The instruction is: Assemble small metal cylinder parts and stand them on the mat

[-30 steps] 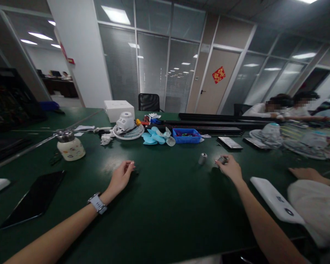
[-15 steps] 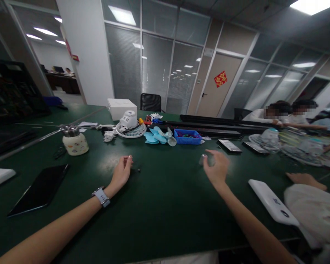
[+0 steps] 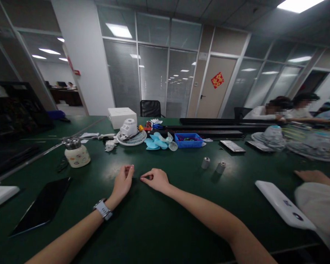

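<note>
On the worktop (image 3: 167,223), left hand (image 3: 123,182) rests loosely open, just beside right hand (image 3: 157,179), pinched shut; metal cylinders (image 3: 205,162) well to their right.

Right hand (image 3: 156,179), centre frame: whatever lies at its pinched thumb and forefinger is too small to tell. Blue tray (image 3: 189,144), upper centre: contents indistinct. White slab (image 3: 2,194), left edge, and co-worker's sleeve (image 3: 321,209), right edge: cut off.

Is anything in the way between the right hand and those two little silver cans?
No, nothing visible. Only bare green table lies between the right hand and the nearer silver can, with the farther silver can just beyond it.
</note>
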Demonstrator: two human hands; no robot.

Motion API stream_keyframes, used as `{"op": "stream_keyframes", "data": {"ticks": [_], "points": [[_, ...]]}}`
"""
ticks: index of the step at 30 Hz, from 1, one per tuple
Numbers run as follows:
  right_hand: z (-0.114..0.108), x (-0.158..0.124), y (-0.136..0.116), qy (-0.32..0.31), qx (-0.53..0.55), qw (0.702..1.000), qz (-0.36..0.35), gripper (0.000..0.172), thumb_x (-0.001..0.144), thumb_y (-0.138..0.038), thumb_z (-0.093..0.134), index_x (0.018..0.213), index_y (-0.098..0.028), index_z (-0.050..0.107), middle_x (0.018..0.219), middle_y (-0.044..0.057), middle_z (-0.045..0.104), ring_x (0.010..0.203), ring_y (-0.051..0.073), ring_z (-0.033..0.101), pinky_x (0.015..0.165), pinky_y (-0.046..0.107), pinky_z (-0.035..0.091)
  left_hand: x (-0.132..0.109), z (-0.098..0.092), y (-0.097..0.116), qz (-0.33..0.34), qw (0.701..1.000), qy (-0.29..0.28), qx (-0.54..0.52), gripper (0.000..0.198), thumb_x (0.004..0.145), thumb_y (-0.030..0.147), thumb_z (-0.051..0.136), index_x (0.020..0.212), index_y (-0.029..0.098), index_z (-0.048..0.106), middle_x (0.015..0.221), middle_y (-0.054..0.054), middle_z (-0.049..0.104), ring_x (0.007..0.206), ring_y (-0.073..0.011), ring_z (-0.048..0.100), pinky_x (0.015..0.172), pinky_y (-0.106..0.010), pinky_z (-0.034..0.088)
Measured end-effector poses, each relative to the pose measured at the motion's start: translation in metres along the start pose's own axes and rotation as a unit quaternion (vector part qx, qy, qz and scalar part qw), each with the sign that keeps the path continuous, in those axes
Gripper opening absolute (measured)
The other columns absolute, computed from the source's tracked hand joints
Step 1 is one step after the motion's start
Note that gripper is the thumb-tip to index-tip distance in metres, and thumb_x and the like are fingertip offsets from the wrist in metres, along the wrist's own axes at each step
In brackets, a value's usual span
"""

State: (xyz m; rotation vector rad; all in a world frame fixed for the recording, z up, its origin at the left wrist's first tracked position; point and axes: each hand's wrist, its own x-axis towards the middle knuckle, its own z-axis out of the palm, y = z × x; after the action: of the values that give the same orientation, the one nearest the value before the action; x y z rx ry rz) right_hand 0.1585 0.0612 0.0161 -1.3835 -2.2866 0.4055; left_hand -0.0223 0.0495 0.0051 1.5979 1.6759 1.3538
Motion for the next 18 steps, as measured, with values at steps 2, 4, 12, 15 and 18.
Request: {"op": "stream_keyframes", "data": {"ticks": [2,4,12,15,18], "points": [[0.000,0.001,0.002,-0.002,-0.003,1.000,-0.013,0.044,0.082,-0.062,0.056,0.115,-0.036,0.067,0.078,-0.001,0.063,0.070,0.014,0.057,0.060,0.025,0.040,0.000,0.001,0.001,-0.001,1.000,-0.006,0.010,0.052,0.081,0.065,0.040,0.098,0.018,0.053,0.093,-0.010,0.066,0.081,-0.0244,0.066,0.077,-0.039,0.050],[0.002,0.004,0.000,-0.007,-0.007,1.000,-0.025,0.045,0.080,-0.064,0.056,0.115,-0.037,0.067,0.080,-0.001,0.063,0.070,0.014,0.056,0.062,0.025,0.040,0.000,0.001,0.001,-0.002,1.000,-0.006,0.016,0.051,0.081,0.064,0.041,0.099,0.018,0.053,0.094,-0.010,0.066,0.081,-0.0242,0.065,0.076,-0.039,0.050],[-0.029,-0.041,0.019,0.050,0.025,0.994,-0.089,0.024,0.087,-0.047,0.058,0.098,-0.031,0.072,0.084,-0.001,0.063,0.075,0.013,0.057,0.071,0.027,0.041,-0.003,-0.005,0.004,-0.005,1.000,-0.018,0.020,0.049,0.081,0.063,0.041,0.098,0.019,0.052,0.091,-0.008,0.066,0.075,-0.0230,0.065,0.071,-0.037,0.049],[-0.078,-0.083,0.073,0.184,-0.016,0.981,-0.057,0.027,0.088,-0.049,0.055,0.098,-0.030,0.073,0.087,0.001,0.066,0.082,0.017,0.059,0.077,0.031,0.042,-0.004,-0.006,0.009,-0.003,0.999,-0.035,0.039,0.044,0.081,0.063,0.041,0.086,0.021,0.052,0.080,-0.005,0.065,0.072,-0.0227,0.064,0.068,-0.035,0.048],[-0.132,-0.112,0.138,0.354,-0.086,0.930,0.051,0.037,0.087,-0.054,0.052,0.097,-0.026,0.074,0.086,0.006,0.066,0.081,0.020,0.059,0.077,0.034,0.043,-0.004,-0.004,0.010,0.003,0.997,-0.044,0.069,0.039,0.080,0.061,0.043,0.073,0.023,0.046,0.069,-0.002,0.062,0.068,-0.0217,0.062,0.063,-0.032,0.045]]}}
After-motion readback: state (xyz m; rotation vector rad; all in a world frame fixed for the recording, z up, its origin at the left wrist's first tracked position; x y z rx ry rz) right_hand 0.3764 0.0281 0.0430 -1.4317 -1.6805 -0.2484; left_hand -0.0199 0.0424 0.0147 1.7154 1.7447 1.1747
